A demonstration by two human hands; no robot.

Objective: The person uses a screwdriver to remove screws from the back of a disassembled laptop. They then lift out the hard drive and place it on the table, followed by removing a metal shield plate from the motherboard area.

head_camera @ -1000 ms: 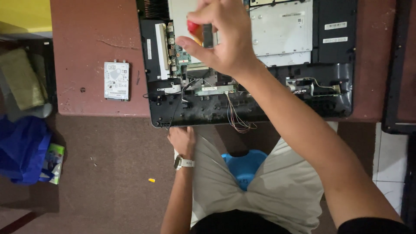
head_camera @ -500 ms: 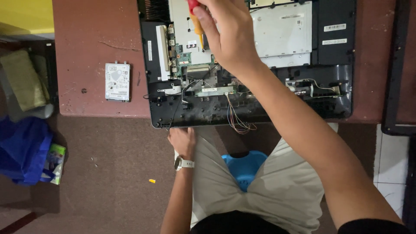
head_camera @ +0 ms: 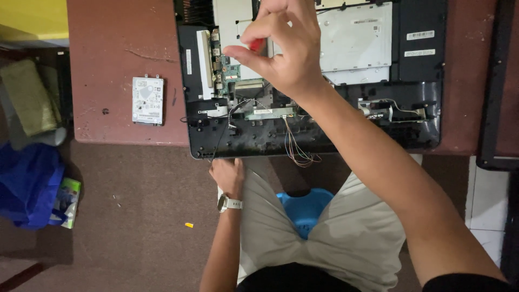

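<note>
the opened computer chassis (head_camera: 324, 130) lies on the reddish-brown table (head_camera: 108, 48), its near edge hanging a little past the table's front edge, and everything else is placed from it. the person's right hand (head_camera: 281, 51) hovers over the far left part of the chassis, fingers curled in and pinched around a small red-handled tool (head_camera: 257, 44); only a bit of the red grip shows between thumb and fingers, and its tip is hidden by the hand. below that hand, inside the chassis, sit a green circuit board (head_camera: 232, 73) and a silver metal shield plate (head_camera: 354, 43), and a bundle of thin coloured wires (head_camera: 297, 148) spills over the chassis's near edge. the left hand (head_camera: 227, 173), wearing a pale wristwatch (head_camera: 228, 203), rests just under the near left corner of the chassis, fingers loosely curled; whether it grips anything cannot be told. to the left of the chassis, well apart on the table, lies a bare hard drive (head_camera: 147, 100). nearer than the chassis, a blue stool (head_camera: 305, 208) shows between the person's knees.
</note>
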